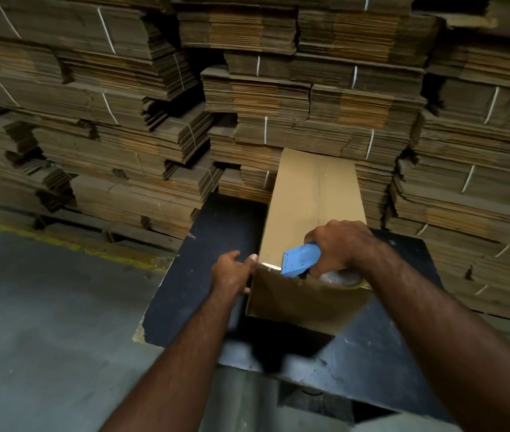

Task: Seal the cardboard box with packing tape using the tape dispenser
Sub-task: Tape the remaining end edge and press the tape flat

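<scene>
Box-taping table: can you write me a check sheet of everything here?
Surface: black scuffed tabletop, near-left corner chipped.
Job's things: long brown cardboard box lying on the tabletop; blue plastic tape dispenser at its near top edge.
Clutter: nothing seen.
Hands: left hand grips the box's near-left corner; right hand holds the dispenser.
Cables: nothing seen.
Surroundings: strapped stacks of flattened cardboard behind; grey concrete floor with a yellow painted line.
</scene>
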Motion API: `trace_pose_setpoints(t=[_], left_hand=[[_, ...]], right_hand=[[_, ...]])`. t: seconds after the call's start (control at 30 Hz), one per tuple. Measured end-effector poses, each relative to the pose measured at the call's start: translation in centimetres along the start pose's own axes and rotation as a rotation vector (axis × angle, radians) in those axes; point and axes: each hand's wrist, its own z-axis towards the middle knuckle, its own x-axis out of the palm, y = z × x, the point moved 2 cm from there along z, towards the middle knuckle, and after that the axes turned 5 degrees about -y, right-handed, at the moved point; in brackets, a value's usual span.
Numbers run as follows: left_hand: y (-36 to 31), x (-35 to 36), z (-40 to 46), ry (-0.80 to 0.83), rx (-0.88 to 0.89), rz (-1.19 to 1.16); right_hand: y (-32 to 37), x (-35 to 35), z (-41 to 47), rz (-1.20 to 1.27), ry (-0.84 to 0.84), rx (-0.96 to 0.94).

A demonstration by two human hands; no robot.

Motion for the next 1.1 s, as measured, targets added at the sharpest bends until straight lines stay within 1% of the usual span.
trace_pose_setpoints(t=[0.1,0.13,0.17,0.23,0.27,0.3,0.33,0.4,0.47,0.5,0.53,0.57,0.6,0.63,0.67,0.7,0.8,0.93,1.03,1.1], left_hand=[[-0.1,-0.3,0.2,-0.026,0.172,0.502],[0.0,-0.4,0.0,-0.034,0.212,0.579],[0.1,-0.5,-0.1,-0.038,0.260,0.576],[0.1,-0.5,-0.7,-0.017,0.435,0.492],[0.0,-0.3,-1.1,0.024,0.525,0.477],[0.1,0.1,-1.7,0.078,0.569,0.486],[0.3,0.5,-2.3,0.126,0.561,0.512],[1.2,1.1,-2.8,0.170,0.464,0.597],[2.0,0.8,-3.0,0.153,0.413,0.676],[2.4,0.5,-3.1,0.124,0.426,0.661],[2.6,0.3,-3.3,0.079,0.478,0.617],[2.3,0.1,-3.7,0.029,0.586,0.567],[1.9,0.1,-4.2,-0.007,0.730,0.527],[1.4,0.5,-4.6,-0.020,0.860,0.537],[1.0,1.0,-4.9,-0.027,0.952,0.589],[0.7,1.5,-4.9,-0.039,0.995,0.651],[0.2,2.4,-4.7,-0.071,0.996,0.795],[0.0,2.0,-4.0,-0.101,1.074,0.917],[-0.8,1.9,-3.3,-0.120,1.046,0.965],[-1.0,1.8,-3.1,-0.103,1.029,0.978]], right_hand=[[0.1,0.2,0.0,0.010,-0.002,0.017],[0.2,0.2,-0.1,0.013,-0.003,0.019],[0.2,0.3,-0.2,0.013,-0.008,0.020],[0.2,0.4,-0.3,0.009,-0.018,0.022],[0.2,0.4,-0.4,0.008,-0.020,0.026],[0.2,0.3,-0.4,0.008,-0.021,0.028],[0.3,0.3,-0.4,0.006,-0.024,0.028],[0.3,0.1,-0.5,-0.001,-0.032,0.025],[0.3,0.2,-0.4,-0.002,-0.025,0.025],[0.2,0.3,-0.4,-0.005,-0.020,0.021],[0.2,0.4,-0.4,-0.011,-0.020,0.014],[0.2,0.3,-0.4,-0.015,-0.020,0.008],[0.1,0.2,-0.4,-0.012,-0.016,0.004],[0.1,0.1,-0.4,-0.009,-0.011,-0.001],[0.0,0.0,-0.4,-0.010,-0.007,-0.006],[0.0,-0.1,-0.4,-0.011,0.000,-0.012],[-0.3,0.1,-0.2,0.028,0.019,-0.040],[-2.1,0.1,-0.1,0.136,0.079,-0.102],[-2.5,0.0,0.3,0.181,0.012,-0.144],[-2.6,0.2,0.2,0.188,-0.041,-0.188]])
